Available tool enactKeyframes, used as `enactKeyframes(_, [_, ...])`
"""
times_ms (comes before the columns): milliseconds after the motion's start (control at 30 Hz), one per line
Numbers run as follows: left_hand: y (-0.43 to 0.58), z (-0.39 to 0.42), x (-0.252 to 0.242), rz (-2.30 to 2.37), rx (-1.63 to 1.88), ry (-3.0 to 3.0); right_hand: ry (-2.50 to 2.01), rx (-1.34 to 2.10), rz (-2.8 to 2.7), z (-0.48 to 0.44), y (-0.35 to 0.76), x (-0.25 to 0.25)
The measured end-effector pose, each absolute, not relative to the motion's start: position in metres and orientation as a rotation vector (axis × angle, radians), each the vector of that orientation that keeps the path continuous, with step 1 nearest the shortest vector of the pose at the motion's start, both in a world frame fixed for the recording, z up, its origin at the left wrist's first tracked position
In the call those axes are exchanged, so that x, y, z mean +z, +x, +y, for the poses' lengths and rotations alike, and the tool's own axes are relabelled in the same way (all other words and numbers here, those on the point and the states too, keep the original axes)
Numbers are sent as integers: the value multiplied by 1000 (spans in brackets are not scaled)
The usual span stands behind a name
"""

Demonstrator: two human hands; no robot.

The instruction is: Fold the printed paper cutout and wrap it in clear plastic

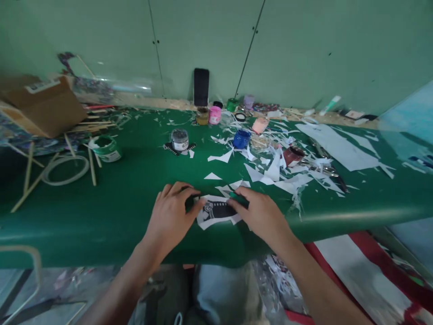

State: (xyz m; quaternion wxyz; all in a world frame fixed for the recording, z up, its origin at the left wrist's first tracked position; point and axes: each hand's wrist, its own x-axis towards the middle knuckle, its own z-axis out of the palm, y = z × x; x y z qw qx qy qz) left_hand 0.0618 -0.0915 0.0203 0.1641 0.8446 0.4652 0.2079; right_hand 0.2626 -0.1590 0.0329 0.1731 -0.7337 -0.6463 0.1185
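A small white paper cut-out with a black printed figure [216, 212] lies near the front edge of the green table cover [135, 198]. My left hand [172, 212] rests at its left side, fingers curled, thumb and fingertips pressing the paper's left edge. My right hand [260, 214] lies at its right side, fingers bent down onto the paper's right edge. Both hands hold the cut-out flat between them.
White paper scraps [280, 174] litter the right half. Small paint jars stand behind: blue [241, 138], pink [214, 114], green [232, 104], dark red [292, 155], a glitter jar [179, 139]. A phone [201, 86] leans on the wall. Tape rolls [104, 148], sticks and a cardboard box [43, 108] sit left.
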Motion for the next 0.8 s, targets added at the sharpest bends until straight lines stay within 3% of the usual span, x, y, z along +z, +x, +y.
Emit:
enactKeyframes(167, [61, -67, 35, 1123, 701, 1908, -1981, 288, -1772, -148, 259, 54])
enactKeyframes(300, [55, -41, 46, 1024, 988, 1666, -1879, 552, -1755, -133, 264, 74])
enactKeyframes(400, [53, -25, 52, 1002, 1056, 1634, -1790, 701, -1628, -117, 267, 79])
enactKeyframes(633, [58, -5, 71, 834, 960, 1757, -1714, 614, -1512, -79, 267, 74])
enactKeyframes(800, [69, 27, 77, 980, 1070, 1925, -1659, 975, -1794, -46, 282, 81])
